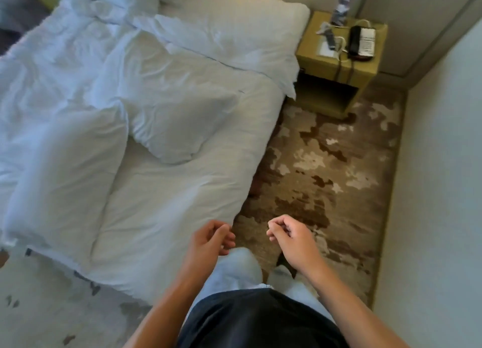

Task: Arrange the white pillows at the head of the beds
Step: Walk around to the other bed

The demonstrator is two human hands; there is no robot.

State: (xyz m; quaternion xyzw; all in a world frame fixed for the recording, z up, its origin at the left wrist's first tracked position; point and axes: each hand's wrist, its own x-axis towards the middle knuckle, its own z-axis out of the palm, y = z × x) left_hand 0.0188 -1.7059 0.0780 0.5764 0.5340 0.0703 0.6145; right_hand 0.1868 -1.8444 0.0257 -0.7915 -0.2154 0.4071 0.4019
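Rumpled white bed [161, 191], plump pillows [180, 128]; left grip [212, 236], right grip [289, 234] loosely curled, empty

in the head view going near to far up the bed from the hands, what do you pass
left hand and right hand → long pillow → smaller pillow → flat pillow at the head → nightstand beside it
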